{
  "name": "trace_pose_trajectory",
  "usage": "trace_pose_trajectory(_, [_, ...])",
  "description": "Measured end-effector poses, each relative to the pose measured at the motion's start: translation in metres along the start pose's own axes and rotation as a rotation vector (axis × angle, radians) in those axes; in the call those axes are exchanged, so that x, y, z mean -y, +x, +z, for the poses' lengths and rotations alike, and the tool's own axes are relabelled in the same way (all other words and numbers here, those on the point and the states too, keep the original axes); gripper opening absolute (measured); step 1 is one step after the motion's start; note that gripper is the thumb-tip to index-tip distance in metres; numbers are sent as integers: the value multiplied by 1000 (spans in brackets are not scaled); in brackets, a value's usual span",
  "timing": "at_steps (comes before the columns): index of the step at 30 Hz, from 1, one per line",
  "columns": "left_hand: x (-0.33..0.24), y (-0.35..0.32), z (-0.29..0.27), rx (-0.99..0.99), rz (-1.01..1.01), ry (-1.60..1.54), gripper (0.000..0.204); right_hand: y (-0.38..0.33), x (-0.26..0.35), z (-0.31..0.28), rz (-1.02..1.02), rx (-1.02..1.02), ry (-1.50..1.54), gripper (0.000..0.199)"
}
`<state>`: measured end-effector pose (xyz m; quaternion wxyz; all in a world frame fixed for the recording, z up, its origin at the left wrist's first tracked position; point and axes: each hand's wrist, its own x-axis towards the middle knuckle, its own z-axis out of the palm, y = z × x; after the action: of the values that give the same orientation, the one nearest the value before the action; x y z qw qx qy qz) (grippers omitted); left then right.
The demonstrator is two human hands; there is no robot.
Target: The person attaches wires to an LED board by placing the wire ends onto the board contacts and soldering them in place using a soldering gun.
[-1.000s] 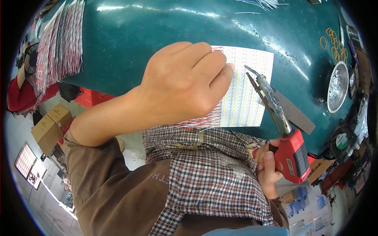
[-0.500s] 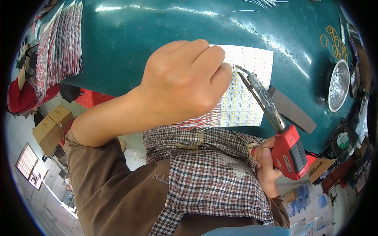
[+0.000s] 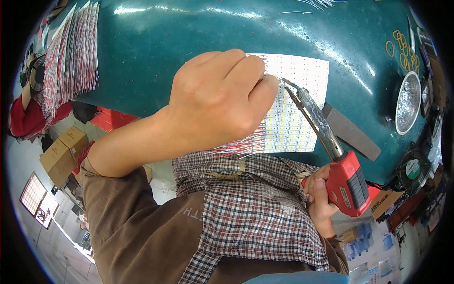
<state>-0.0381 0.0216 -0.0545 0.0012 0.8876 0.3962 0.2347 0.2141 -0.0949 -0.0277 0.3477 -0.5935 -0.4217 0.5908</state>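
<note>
Grip of the left hand [image 3: 222,94] cannot be told: it curls over the left part of the white LED board [image 3: 287,118] on the green table [image 3: 142,71], fingertips hidden. Soldering appears to be the step in hand; the next move likely calls for steady tip contact. Right hand [image 3: 320,195] grasps the red soldering gun [image 3: 349,184]. Farther right, the metal bowl [image 3: 397,111] shows a silvery interior, contents unclear
</note>
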Motion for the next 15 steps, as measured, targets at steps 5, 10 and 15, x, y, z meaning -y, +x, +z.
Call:
trace_pose_trajectory(5, [-1,-1,1,-27,-4,0,27,-1,0,0,-4,11,-9,7])
trace_pose_trajectory(10, [0,-3,1,-26,-3,-3,26,0,0,1,-6,-6,1,7])
trace_pose_trajectory(15, [0,-2,2,-50,-7,-9,26,0,-1,0,-19,11,8,8])
